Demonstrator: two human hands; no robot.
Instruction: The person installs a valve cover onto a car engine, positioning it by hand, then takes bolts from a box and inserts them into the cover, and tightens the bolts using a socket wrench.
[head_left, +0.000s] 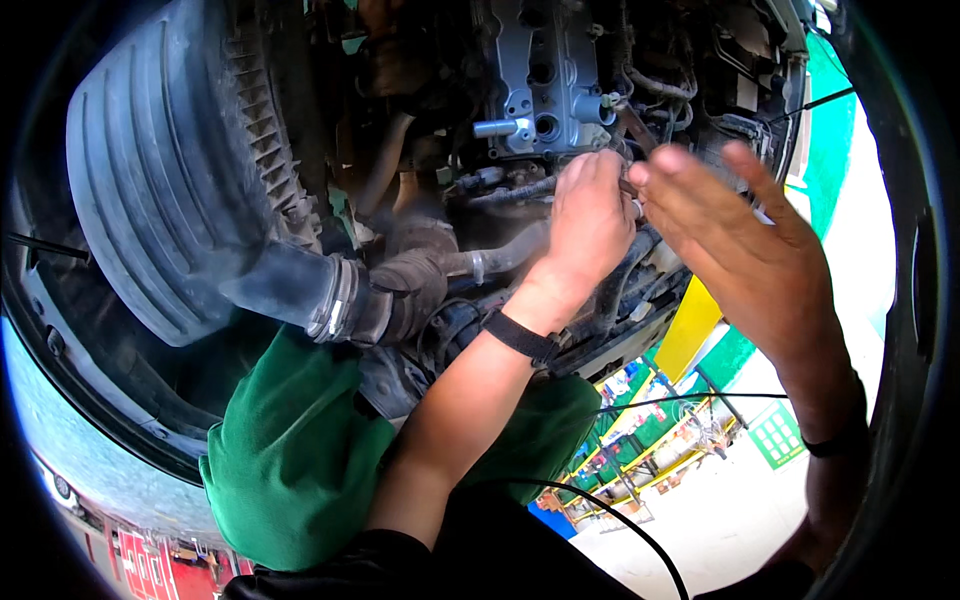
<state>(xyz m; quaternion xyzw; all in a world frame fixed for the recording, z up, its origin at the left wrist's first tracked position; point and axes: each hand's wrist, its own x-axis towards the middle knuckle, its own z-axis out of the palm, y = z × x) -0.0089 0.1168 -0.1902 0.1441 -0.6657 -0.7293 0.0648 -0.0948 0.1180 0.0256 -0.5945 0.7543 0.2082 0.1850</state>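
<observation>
Both my hands reach into an engine bay. My left hand (pixel 592 215), with a black band at the wrist, is closed beside the lower right corner of a grey metal engine cover (pixel 550 75). Its fingers wrap round something small and dark, mostly hidden by the hand. My right hand (pixel 745 250) is raised just to the right of it, fingers stretched out and blurred at the tips. A rusty brown bar (pixel 636 130) slants between the cover and my right fingertips; I cannot tell whether either hand touches it.
A large ribbed black plastic housing (pixel 160 190) fills the left, joined to a clamped black hose (pixel 335 298). A grey pipe (pixel 510 250) runs below my left hand. Green cloth (pixel 290 460) drapes the near edge. Wiring and hoses (pixel 660 85) crowd the right.
</observation>
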